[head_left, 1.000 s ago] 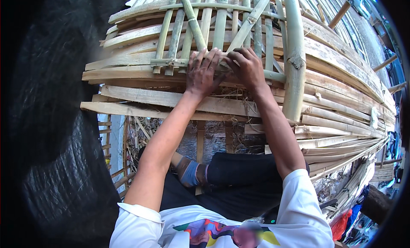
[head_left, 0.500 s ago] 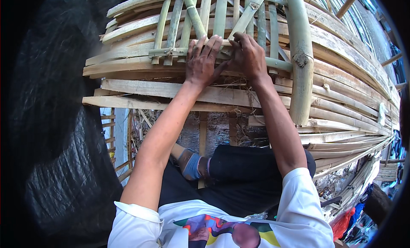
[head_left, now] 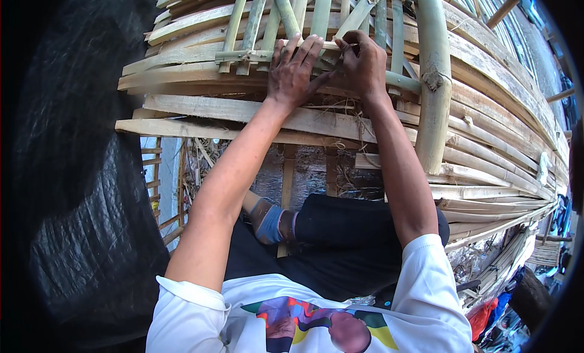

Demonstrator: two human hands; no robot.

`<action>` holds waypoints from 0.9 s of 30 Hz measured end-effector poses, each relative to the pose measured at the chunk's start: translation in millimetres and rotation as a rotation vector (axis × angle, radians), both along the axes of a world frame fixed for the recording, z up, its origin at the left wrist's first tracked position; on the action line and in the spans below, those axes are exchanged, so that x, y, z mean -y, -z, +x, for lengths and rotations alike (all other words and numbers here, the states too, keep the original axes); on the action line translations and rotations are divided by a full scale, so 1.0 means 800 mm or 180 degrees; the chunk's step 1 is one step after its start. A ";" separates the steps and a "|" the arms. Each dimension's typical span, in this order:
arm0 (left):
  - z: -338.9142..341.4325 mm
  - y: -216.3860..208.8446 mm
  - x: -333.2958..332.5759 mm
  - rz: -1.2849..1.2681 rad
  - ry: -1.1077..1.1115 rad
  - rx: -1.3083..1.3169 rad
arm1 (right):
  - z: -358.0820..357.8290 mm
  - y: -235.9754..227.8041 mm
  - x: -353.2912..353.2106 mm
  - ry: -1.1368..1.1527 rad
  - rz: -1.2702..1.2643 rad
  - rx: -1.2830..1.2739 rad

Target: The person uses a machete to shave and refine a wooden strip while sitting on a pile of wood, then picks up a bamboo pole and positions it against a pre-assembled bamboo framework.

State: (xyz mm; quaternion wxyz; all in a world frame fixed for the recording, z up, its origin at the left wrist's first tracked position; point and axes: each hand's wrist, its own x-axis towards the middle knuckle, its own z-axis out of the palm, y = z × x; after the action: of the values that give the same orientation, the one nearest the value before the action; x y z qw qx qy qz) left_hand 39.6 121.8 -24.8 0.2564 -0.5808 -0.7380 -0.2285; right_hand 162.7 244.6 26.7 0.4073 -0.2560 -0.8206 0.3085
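A lattice of green bamboo slats (head_left: 252,27) lies in front of me, its lower crosspiece (head_left: 234,57) running beneath my hands. My left hand (head_left: 292,73) rests flat over that crosspiece, fingers stretched out and slightly apart, thumb pointing toward the other hand. Between the hands shows a pale, narrow bamboo strip (head_left: 328,45). My right hand (head_left: 365,67) is curled at the strip's right end, index finger and thumb closed on it; its other fingers are partly hidden. A slanted bamboo slat (head_left: 363,11) comes down between the hands.
A thick bamboo pole (head_left: 433,109) stands right of my right hand. Long split-bamboo boards (head_left: 201,112) lie under the lattice and fan out to the right. A black sheet (head_left: 97,201) hangs at left. My bent leg (head_left: 347,231) is below the boards.
The lattice and boards sit slightly higher and farther right in view. Both hands stay at the crosspiece, with the right fingers a little more bent.
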 end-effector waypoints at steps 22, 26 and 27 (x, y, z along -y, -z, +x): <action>-0.004 -0.047 0.005 0.0024 0.0329 0.0508 | 0.086 -0.051 0.036 -0.0317 -0.1905 -0.1247; -0.034 -0.066 0.002 -0.0005 0.0809 0.0680 | 0.108 -0.062 0.047 -0.0380 -0.2101 -0.1636; -0.040 -0.068 0.004 0.0000 0.0776 0.0663 | 0.111 -0.061 0.050 -0.0373 -0.2154 -0.1627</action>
State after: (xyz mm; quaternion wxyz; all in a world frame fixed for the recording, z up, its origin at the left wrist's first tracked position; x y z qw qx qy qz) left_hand 7.3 118.8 29.8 0.1489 -0.6392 -0.6847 -0.3169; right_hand 251.3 204.7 75.8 0.4725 -0.2435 -0.5589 0.6365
